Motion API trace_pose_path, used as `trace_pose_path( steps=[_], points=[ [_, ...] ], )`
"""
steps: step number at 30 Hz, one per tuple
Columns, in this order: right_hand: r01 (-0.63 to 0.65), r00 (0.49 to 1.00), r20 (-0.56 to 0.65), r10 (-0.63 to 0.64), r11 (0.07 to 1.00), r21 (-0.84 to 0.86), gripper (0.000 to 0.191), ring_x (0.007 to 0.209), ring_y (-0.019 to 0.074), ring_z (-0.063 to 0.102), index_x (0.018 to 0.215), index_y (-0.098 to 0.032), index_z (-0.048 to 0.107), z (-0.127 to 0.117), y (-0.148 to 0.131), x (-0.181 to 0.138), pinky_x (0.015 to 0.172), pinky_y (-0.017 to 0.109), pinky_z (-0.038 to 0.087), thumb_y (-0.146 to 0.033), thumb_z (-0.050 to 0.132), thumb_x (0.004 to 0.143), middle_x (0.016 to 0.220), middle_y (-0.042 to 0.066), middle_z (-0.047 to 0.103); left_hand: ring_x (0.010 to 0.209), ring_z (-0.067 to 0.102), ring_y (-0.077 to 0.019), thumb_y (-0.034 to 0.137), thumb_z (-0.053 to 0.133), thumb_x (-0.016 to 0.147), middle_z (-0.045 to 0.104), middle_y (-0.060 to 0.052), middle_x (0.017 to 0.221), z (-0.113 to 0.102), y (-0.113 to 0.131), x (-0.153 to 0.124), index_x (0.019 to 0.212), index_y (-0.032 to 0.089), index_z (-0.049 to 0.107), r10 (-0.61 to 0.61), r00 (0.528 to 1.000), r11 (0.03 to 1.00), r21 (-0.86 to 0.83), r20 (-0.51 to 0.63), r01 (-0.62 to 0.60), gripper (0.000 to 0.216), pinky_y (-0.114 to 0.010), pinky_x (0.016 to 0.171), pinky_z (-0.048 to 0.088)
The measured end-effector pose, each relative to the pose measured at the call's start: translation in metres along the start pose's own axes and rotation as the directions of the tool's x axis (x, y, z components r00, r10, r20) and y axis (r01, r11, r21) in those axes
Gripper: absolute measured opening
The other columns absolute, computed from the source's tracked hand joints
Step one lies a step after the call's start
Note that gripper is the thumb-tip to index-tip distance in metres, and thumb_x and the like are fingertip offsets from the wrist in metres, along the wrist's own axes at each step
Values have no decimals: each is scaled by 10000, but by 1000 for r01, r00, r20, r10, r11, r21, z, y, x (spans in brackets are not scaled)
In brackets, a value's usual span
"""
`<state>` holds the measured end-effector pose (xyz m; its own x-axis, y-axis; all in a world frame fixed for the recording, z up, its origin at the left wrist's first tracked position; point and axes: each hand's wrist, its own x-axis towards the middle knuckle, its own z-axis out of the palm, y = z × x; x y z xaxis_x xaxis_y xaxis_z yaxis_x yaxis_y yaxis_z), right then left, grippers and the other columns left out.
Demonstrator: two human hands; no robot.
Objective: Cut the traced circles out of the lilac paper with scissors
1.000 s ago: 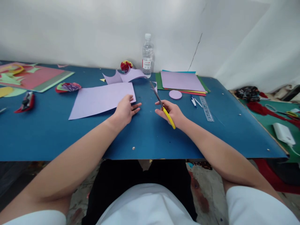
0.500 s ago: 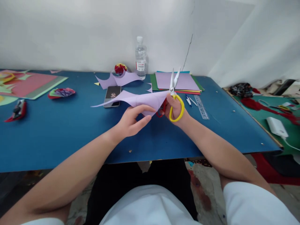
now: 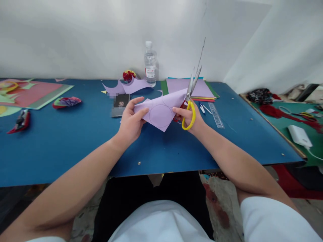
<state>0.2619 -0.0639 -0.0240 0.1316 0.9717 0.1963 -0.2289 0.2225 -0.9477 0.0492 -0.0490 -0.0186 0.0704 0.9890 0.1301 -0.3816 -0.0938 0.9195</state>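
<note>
A sheet of light purple paper [image 3: 160, 117] with a circle drawn on it is held up above the table, one corner pointing down toward me. My left hand [image 3: 132, 120] pinches its left side between thumb and fingers. At the right side, my right hand [image 3: 194, 121] steadies the paper with its fingers and also holds scissors [image 3: 188, 95] with a yellow and a red handle. Their blades point up and away, slightly apart, with no paper between them. Part of the red handle is hidden behind the hand and paper.
Behind my hands are a phone [image 3: 121, 105], purple offcuts [image 3: 136, 86], a water bottle [image 3: 150, 65] and stacked coloured paper [image 3: 212, 90]. A ruler [image 3: 216, 116] and pens [image 3: 202, 108] lie right; a folded paper piece [image 3: 67, 102] and a red-and-black tool [image 3: 21, 121] lie left.
The purple paper has been turned so its drawn circle faces me. My left hand has moved left and closed on its edge. The scissors have tilted to the right.
</note>
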Motion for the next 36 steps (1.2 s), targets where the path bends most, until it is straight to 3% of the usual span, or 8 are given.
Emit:
trace_pose_path(
  steps=[3, 6, 10, 14, 18, 22, 27, 36],
  points=[
    [22, 999, -24, -23, 1000, -21, 525, 512, 112, 512, 922, -262, 512, 1, 2, -1, 457, 286, 435, -320, 931, 612, 693, -79, 564, 651, 651, -138, 167, 901, 612, 647, 60, 776, 2, 6, -2, 920, 265, 571, 127, 992, 989, -73, -12, -128, 462, -237, 559, 542],
    [3, 998, -65, -2, 1000, 13, 541, 469, 110, 486, 884, -267, 482, 4, 8, -1, 439, 296, 434, -332, 932, 591, 656, -86, 560, 604, 595, -103, 141, 879, 653, 579, 57, 646, 0, 16, -7, 716, 223, 555, 262, 960, 959, -136, 103, -247, 341, -202, 567, 490],
    [-75, 994, -67, 83, 991, 107, 511, 462, 116, 486, 835, -266, 472, 11, 16, -2, 446, 302, 445, -310, 909, 574, 596, -81, 564, 463, 484, -98, 225, 930, 622, 519, 36, 508, -7, 26, -12, 577, 204, 556, 252, 903, 963, -181, 348, -199, 377, -227, 482, 412],
    [-128, 990, -37, 136, 976, 174, 471, 455, 112, 474, 772, -260, 470, 14, 19, -4, 455, 296, 453, -283, 893, 564, 530, -88, 534, 660, 669, -205, 503, 849, 716, 684, -68, 632, -9, 29, -14, 419, 192, 466, 191, 849, 972, -219, 493, -91, 577, -344, 650, 571],
    [-128, 991, -11, 132, 973, 192, 423, 477, 105, 470, 719, -245, 486, 13, 17, -2, 455, 276, 440, -289, 881, 572, 513, -77, 520, 931, 752, -302, 702, 753, 775, 780, -77, 822, -8, 25, -9, 398, 186, 288, 141, 901, 968, -247, 409, -39, 790, -449, 839, 628],
    [-94, 994, -42, 101, 983, 159, 405, 475, 110, 478, 731, -238, 525, 11, 16, -1, 456, 285, 465, -317, 884, 562, 522, -74, 526, 1060, 740, -333, 847, 765, 702, 749, -74, 895, -6, 19, -7, 602, 224, 456, 83, 935, 987, -160, 346, -28, 702, -467, 859, 637],
    [-24, 1000, -7, 24, 998, 54, 449, 483, 124, 522, 864, -245, 556, 9, 14, -5, 482, 311, 491, -360, 903, 603, 613, -71, 591, 1087, 747, -337, 554, 856, 754, 769, -108, 1038, 0, 9, -16, 985, 225, 721, -116, 918, 993, 67, 379, 98, 424, -456, 835, 650],
    [72, 997, 37, -69, 993, -94, 465, 485, 127, 527, 941, -272, 519, 2, 14, -5, 491, 308, 464, -330, 880, 655, 665, -82, 611, 706, 690, -212, 352, 874, 751, 789, -113, 941, 2, -3, -9, 955, 180, 795, -364, 926, 889, 333, 102, 313, 279, -302, 525, 568]
  ],
)
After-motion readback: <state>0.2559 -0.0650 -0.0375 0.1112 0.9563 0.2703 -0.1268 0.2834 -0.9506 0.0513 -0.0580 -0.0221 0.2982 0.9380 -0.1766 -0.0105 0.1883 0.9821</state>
